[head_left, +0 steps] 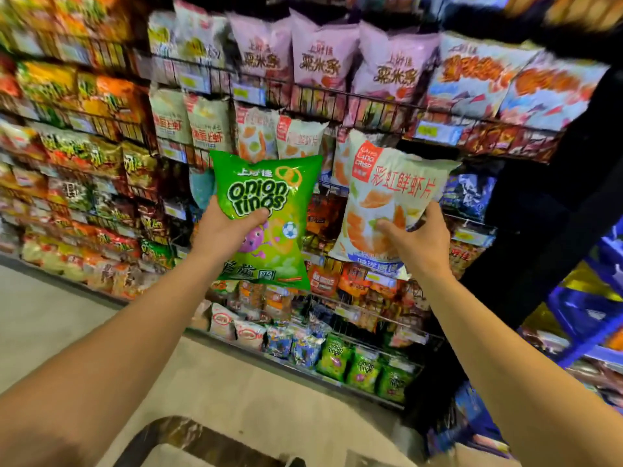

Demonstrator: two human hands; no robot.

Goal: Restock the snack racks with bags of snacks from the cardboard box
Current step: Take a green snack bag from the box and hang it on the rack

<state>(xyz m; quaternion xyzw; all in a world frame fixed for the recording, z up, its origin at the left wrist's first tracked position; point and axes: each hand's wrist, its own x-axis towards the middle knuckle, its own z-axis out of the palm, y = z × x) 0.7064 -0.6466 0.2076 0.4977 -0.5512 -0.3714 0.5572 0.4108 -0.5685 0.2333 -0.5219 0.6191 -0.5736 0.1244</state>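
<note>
Left hand (224, 227) grips the green bag (266, 214), right hand (416, 241) the white bag (387, 197), both raised before the racks (337, 96); best slide each upright behind matching packs without crushing.

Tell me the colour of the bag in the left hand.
Bright green bag, held by the left hand; head view.

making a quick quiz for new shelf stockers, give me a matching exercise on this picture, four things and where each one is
Things:
1. green onion rings bag
2. white prawn cracker bag
3. pink bags
4. small green onion rings packs

Places:
A. bottom rack, low right
B. held in the right hand
C. top rack
D. held in the left hand

Pairs: 1-D, 2-B, 3-C, 4-A
</note>
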